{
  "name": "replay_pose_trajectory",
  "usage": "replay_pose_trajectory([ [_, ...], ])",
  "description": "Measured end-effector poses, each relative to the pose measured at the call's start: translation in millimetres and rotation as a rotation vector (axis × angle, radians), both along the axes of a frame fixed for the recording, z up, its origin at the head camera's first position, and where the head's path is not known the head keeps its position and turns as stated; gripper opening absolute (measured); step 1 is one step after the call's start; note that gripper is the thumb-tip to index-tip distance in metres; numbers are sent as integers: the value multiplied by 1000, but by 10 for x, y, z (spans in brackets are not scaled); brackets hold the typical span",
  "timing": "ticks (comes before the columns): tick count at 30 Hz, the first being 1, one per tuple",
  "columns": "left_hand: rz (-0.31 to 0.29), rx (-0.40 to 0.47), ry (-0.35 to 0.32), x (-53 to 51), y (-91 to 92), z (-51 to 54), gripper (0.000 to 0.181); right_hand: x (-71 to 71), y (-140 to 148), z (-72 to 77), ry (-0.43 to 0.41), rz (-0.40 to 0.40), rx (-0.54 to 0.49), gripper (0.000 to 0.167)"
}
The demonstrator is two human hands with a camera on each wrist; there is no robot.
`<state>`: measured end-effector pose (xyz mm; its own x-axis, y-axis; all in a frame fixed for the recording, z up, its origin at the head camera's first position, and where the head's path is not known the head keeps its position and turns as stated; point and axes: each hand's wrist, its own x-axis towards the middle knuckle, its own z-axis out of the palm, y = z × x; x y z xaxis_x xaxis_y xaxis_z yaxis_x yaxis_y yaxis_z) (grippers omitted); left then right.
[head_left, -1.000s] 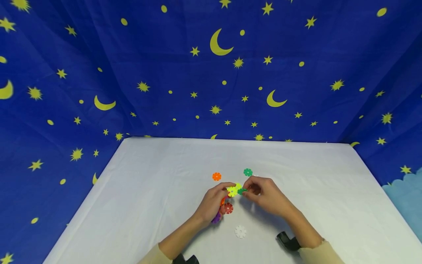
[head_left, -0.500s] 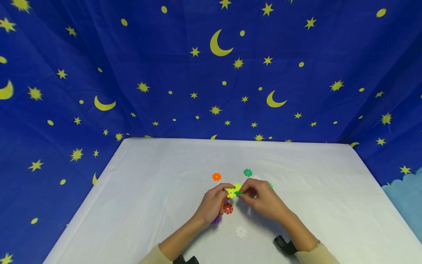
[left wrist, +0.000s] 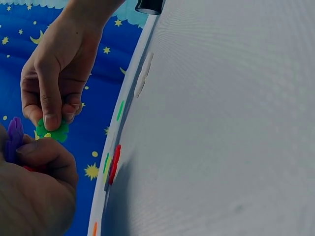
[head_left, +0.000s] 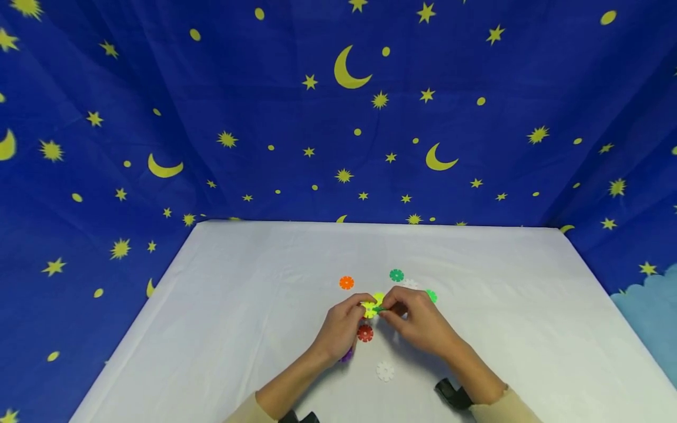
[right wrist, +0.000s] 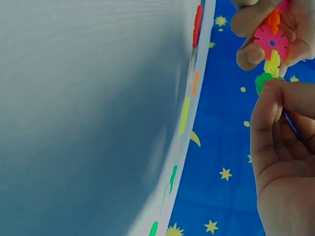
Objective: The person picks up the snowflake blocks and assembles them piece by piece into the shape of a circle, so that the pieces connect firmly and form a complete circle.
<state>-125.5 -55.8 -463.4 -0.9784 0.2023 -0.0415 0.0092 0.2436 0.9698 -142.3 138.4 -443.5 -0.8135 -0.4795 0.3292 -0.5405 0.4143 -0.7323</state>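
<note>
My left hand (head_left: 337, 330) grips a chain of notched plastic snowflake discs. In the right wrist view, an orange disc (right wrist: 274, 20), a pink disc (right wrist: 265, 38) and a yellow disc (right wrist: 271, 65) of it show between the fingers. A purple disc (left wrist: 14, 140) sticks out at the left hand in the left wrist view. Between thumb and index finger my right hand (head_left: 423, 317) pinches a green disc (right wrist: 264, 82), whose edge meets the chain's yellow disc. Whether their notches interlock, I cannot tell. The fingers hide part of both.
On the white-covered table (head_left: 254, 282), loose discs lie around the hands: orange (head_left: 346, 283), green (head_left: 396, 275), white (head_left: 410, 284), light green (head_left: 432, 295), yellow (head_left: 379, 297), red (head_left: 365, 333) and another white one (head_left: 385, 371). A blue star-patterned curtain (head_left: 285, 106) hangs behind.
My right hand has moved slightly left, bringing the green disc farther against the yellow one. Loose white and light green discs behind that hand now show. My left hand stays nearly in place.
</note>
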Motion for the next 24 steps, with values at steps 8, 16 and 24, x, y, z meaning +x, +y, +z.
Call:
replay_pose_trajectory([
  [8,-9,56,-25,-14,-9,6,31,-6,19,10,-24,-15,38,17],
  [16,-22,97,-48,-13,-23,2,32,-69,171,93,-66,76,91,19],
  [24,-30,79,-41,-2,-34,-2,33,-204,497,168,-175,-72,116,10],
])
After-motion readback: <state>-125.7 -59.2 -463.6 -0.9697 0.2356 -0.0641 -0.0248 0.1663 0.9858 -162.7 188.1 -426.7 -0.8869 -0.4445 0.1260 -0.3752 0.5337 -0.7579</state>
